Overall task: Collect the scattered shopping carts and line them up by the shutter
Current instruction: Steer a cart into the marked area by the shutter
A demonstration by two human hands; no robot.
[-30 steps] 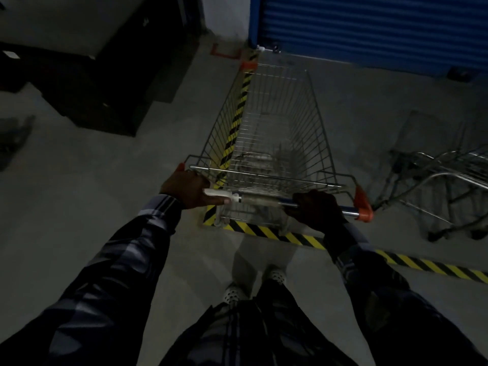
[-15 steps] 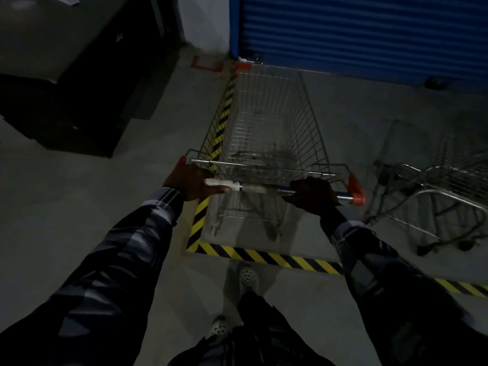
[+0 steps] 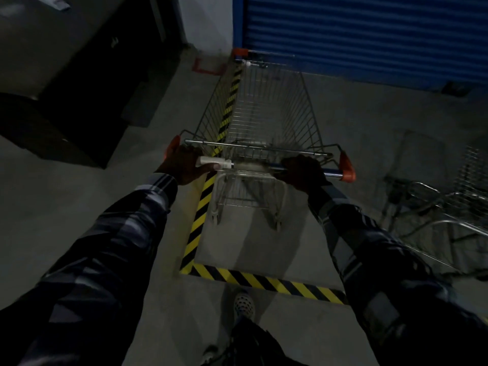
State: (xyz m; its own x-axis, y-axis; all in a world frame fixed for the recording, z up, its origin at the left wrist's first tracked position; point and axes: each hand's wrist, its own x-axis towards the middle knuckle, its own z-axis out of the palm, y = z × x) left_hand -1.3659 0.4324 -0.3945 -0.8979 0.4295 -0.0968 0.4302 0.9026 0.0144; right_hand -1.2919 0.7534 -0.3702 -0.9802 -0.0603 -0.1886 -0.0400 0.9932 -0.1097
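Wire shopping cart at frame centre, nose close to blue shutter at top. Left hand and right hand wrapped round handle bar. No legible writing. Grey concrete floor, yellow-black hazard tape; second cart at right edge.

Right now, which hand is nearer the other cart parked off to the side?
Right. The right hand grips the handle's right part, on the side facing the parked cart. The left hand grips the handle's far left end, farther from it.
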